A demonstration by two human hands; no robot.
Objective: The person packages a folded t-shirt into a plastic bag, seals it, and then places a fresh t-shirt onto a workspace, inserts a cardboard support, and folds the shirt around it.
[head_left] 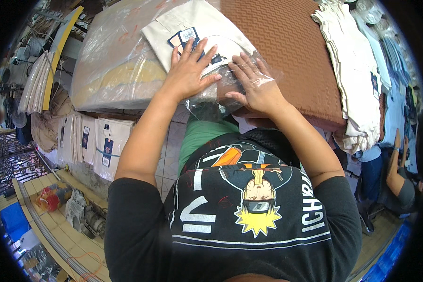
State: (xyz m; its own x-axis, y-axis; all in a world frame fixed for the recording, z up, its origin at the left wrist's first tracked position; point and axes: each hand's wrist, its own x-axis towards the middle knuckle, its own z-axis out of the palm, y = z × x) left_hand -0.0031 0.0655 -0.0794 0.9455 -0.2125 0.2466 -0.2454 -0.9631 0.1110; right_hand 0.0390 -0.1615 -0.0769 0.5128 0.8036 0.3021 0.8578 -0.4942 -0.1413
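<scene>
Left hand [187,75] spreads flat over the folded cream garment [209,19]; right hand [257,89], open, presses clear plastic bag [210,107], neither visibly gripping. Sideways dragging could crease film or skew hang tags [189,34].

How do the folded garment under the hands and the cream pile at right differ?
The folded garment lies under the left hand and right hand; neither touches the cream pile. The folded garment looks like one piece; the cream pile holds several. Both are cream-coloured, with dark tags.
</scene>
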